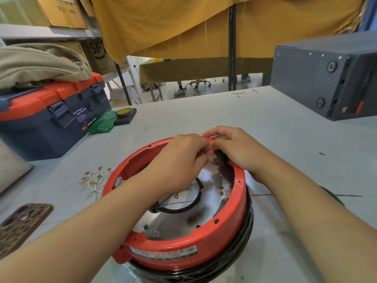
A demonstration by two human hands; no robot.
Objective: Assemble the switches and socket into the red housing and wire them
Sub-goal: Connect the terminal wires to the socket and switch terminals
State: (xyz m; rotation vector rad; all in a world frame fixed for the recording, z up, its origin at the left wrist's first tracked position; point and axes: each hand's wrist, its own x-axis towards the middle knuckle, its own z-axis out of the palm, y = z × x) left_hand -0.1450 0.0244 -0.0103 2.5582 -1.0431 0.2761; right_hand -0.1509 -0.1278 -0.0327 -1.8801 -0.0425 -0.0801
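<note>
Grey workbench [265, 127] fills the view, with yellow cloth [183, 23] hanging behind it and cardboard boxes [61, 11] on shelving at the far left. At the middle of the bench sits the red housing [204, 242], a round ring with its open side up, resting on a black base [234, 264]; a shiny metal plate [175, 223] shows inside it. Both hands meet at the housing's far rim. The left hand [179, 160] reaches across the ring with fingers curled, pinching at a small black socket [221, 157] with brass pins seated in the far wall. The right hand [236, 150] curls over the rim from outside, gripping the housing beside that socket. White wires with brass terminals [93, 178] lie on the bench just left of the housing. Further left stand a blue and orange toolbox [51, 119] and a patterned phone case [22, 223]; a dark grey case [326, 78] sits at the far right
</note>
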